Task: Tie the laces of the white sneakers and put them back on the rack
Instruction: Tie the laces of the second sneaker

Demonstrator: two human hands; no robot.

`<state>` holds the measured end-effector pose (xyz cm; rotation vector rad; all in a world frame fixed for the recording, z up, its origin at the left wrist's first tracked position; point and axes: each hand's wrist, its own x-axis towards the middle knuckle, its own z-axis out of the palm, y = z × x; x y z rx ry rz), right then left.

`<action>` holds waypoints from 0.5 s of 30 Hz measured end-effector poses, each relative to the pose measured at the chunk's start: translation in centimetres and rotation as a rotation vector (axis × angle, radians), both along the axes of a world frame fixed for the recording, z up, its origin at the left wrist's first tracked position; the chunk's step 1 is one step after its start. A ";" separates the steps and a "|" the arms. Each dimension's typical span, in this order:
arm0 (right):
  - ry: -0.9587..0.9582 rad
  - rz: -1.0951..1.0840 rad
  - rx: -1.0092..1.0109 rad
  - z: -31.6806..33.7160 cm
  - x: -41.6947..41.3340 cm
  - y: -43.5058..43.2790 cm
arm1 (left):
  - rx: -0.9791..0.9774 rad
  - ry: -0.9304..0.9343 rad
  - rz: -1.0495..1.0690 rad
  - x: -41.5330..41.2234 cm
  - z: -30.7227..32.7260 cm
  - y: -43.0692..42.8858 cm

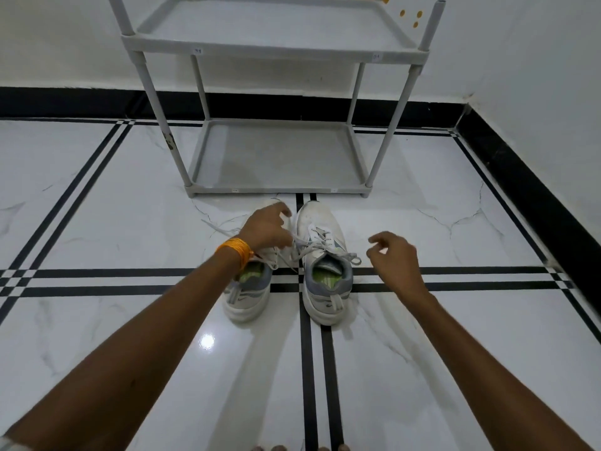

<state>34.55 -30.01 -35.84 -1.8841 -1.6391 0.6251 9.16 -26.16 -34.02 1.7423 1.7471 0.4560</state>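
Two white sneakers with grey collars and green insoles stand side by side on the floor, toes toward the rack. The left sneaker (pixel 247 296) is partly covered by my left hand (pixel 266 227), which hovers over its tongue with curled fingers beside loose laces; whether it grips a lace I cannot tell. The right sneaker (pixel 323 255) shows a loosely knotted lace across its tongue. My right hand (pixel 395 255) hangs just right of that shoe, fingers apart, holding nothing. The grey plastic rack (pixel 276 190) stands right behind the shoes, both visible shelves bare.
White marble floor with black inlay stripes crossing under the shoes. A white wall with a black skirting runs behind the rack and along the right side. An orange thread band circles my left wrist (pixel 234 250). Toes show at the bottom edge.
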 end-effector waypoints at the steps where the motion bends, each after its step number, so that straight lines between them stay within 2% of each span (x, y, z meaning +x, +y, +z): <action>1: -0.022 0.008 0.074 0.8 -0.7 -0.1 | 0.070 -0.038 -0.003 0.7 0.4 0.1; 4: -0.177 0.228 0.051 1.7 -4.4 0.0 | 0.167 -0.038 -0.206 3.7 0.1 -0.5; 6: -0.416 0.352 -0.045 1.1 -6.2 0.0 | 0.156 0.100 -0.387 5.0 -1.6 -1.1; 8: -0.575 0.400 -0.089 0.8 -6.4 0.1 | 0.175 0.235 -0.461 5.1 -3.2 -1.6; 11: -0.624 0.369 -0.095 0.5 -5.4 0.5 | 0.280 0.256 -0.434 4.6 -3.9 -2.0; 15: -0.556 0.379 -0.079 -0.3 -5.1 0.3 | 0.299 0.296 -0.451 3.8 -3.9 -2.6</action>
